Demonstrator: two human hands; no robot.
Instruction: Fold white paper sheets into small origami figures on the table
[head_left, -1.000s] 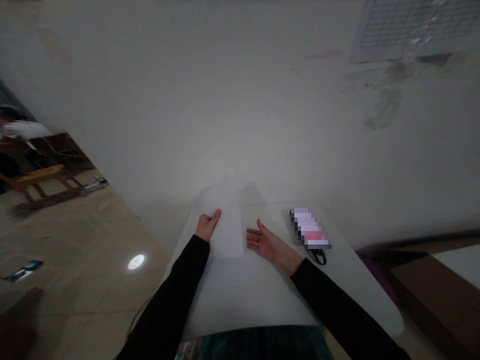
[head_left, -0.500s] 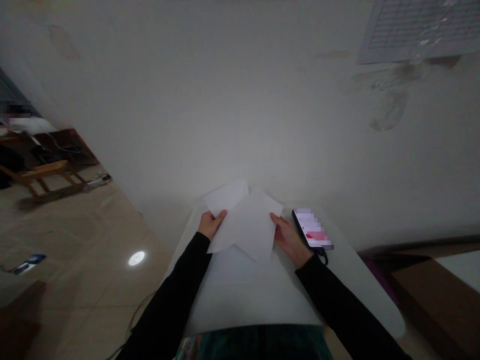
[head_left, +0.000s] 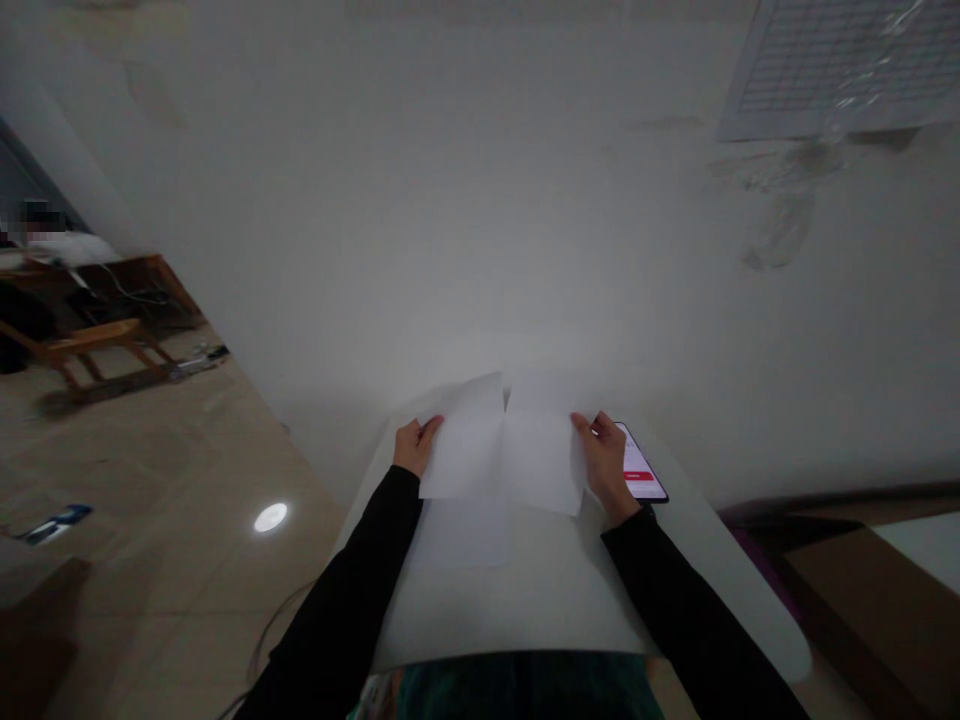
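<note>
My left hand (head_left: 415, 446) pinches the left edge of white paper (head_left: 465, 445) between thumb and fingers. At the opposite side, my right hand (head_left: 604, 464) grips the edge of white paper (head_left: 544, 445) too. A narrow notch shows at the top between these two parts; I cannot tell whether they are one sheet or two. Beneath them, another white sheet (head_left: 459, 538) lies flat on the white table (head_left: 540, 615). Just beyond my right hand is a phone (head_left: 645, 478) with a lit screen, partly covered by that hand.
The wall (head_left: 510, 200) rises right behind the table, with a gridded sheet (head_left: 832, 75) taped up high. A cardboard box (head_left: 862, 590) stands on the right. To the left are a wooden chair (head_left: 90, 340) and a seated person (head_left: 82, 247) farther off.
My right hand has moved right, over part of the phone. The overlapping papers have spread apart and now lie side by side, with a notch at the top.
</note>
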